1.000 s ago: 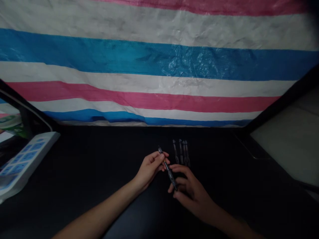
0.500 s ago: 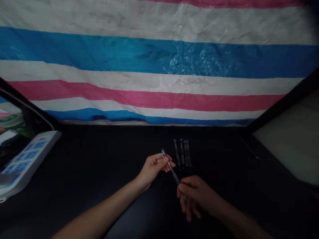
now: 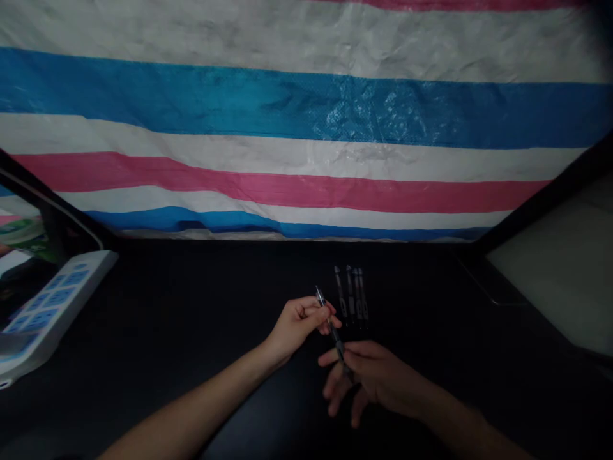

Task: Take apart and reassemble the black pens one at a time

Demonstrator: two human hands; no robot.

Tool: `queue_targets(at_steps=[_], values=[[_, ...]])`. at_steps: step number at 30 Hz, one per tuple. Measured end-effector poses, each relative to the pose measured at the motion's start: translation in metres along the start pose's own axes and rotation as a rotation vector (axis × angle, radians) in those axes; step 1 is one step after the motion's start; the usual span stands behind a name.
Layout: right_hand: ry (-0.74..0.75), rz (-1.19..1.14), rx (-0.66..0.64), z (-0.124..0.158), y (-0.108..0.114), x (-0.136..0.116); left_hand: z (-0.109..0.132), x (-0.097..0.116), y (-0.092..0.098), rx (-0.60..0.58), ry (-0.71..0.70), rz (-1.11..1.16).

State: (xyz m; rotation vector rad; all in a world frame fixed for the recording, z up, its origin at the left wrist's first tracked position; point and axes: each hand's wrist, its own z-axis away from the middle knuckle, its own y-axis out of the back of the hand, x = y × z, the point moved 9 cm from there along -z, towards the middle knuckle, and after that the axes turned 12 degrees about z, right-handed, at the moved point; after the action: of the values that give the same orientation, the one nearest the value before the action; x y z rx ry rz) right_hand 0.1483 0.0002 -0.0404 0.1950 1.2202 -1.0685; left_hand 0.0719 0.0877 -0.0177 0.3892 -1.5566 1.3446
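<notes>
A slim pen [image 3: 337,340], with a clear barrel and a dark lower part, is held at a slant between my two hands. My left hand [image 3: 302,322] pinches its upper barrel between thumb and fingers, and the upper end sticks out beyond them. Around the dark lower part, my right hand [image 3: 373,374] has its thumb and index finger against the pen, while its other fingers are spread and slightly blurred. Just beyond the hands, several similar pens [image 3: 351,297] lie side by side on the black table [image 3: 191,306]. The pen's lowest end is hard to make out in the dark.
On the left lies a white power strip [image 3: 90,275] with blue sockets. A striped plastic sheet [image 3: 287,153] hangs along the back. Dark frame bars [image 3: 531,191] slope at both sides, and a green-and-white item [image 3: 23,236] is partly visible at far left.
My right hand has shifted its grip on the pen's lower part, and its fingers have spread out leftward. The pen has moved slightly right and stands a little steeper. The lying pens have not moved.
</notes>
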Motion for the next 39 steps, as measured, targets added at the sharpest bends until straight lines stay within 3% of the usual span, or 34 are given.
queue_targets(at_steps=[7, 11, 19, 29, 39], values=[[-0.009, 0.218, 0.236, -0.003, 0.017, 0.001, 0.004, 0.003, -0.003, 0.016, -0.042, -0.068], [-0.032, 0.292, 0.293, 0.0, 0.021, 0.0, 0.004, 0.003, -0.005, 0.046, -0.046, -0.101], [-0.012, 0.032, 0.091, -0.002, 0.007, 0.0, 0.002, 0.0, -0.002, 0.066, -0.045, -0.077], [0.022, -0.057, 0.055, -0.003, 0.007, 0.0, 0.002, 0.004, 0.003, 0.096, -0.087, -0.123], [-0.036, -0.044, 0.084, -0.004, 0.007, 0.001, 0.001, 0.006, 0.005, 0.095, -0.095, -0.103]])
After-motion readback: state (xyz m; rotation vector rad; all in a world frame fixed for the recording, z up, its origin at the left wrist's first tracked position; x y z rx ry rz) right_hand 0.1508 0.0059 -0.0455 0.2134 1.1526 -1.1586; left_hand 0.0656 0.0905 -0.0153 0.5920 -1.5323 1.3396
